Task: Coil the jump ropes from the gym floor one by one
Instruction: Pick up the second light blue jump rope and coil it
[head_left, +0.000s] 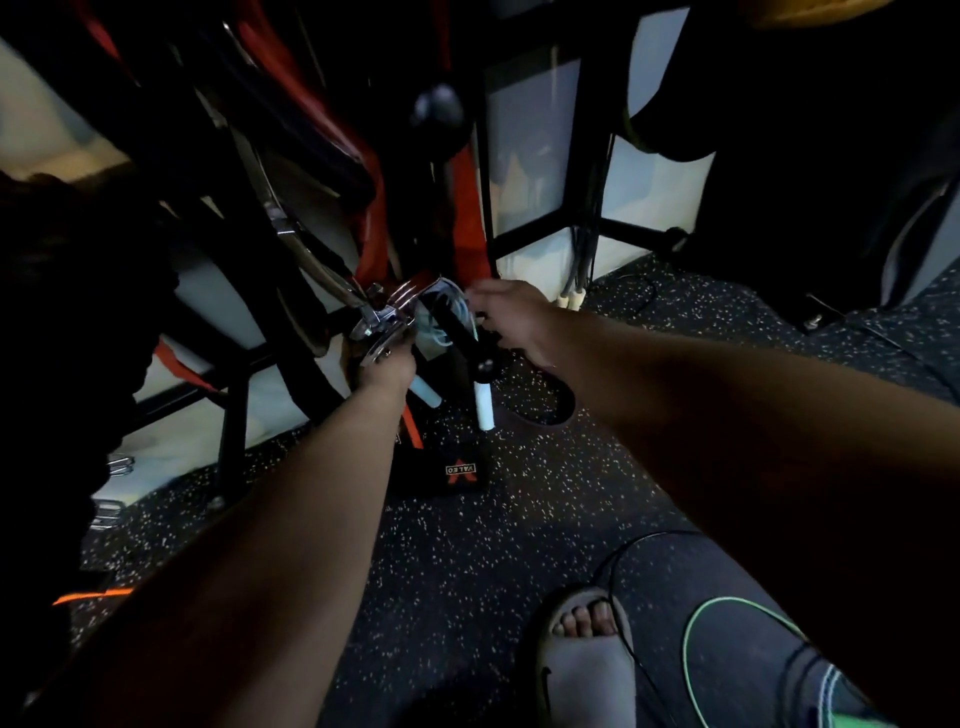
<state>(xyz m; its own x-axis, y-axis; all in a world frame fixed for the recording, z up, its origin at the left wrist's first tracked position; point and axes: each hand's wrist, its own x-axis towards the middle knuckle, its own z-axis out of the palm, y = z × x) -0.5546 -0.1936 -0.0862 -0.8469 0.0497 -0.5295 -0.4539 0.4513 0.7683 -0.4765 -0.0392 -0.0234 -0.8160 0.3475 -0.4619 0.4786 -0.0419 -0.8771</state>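
A coiled light blue jump rope (445, 317) hangs over a black rack peg (464, 338). Its pale blue handle (427, 393) and its white handle (484, 405) dangle below the coil. My right hand (514, 322) pinches the coil's right side at the peg with curled fingers. Just left of the coil, my left hand (390, 364) grips its lower part, partly hidden behind chrome cable attachments (376, 325). On the floor at the bottom right lie a green rope (693, 623) and a thin black rope (615, 566), both loose.
The black storage rack (234, 410) carries red bands (467, 218) and chrome handles. A black Valeo item (457, 470) stands on the speckled floor under the peg. My foot in a grey slide (584, 670) is at the bottom. More rope handles (569, 300) hang by the wall.
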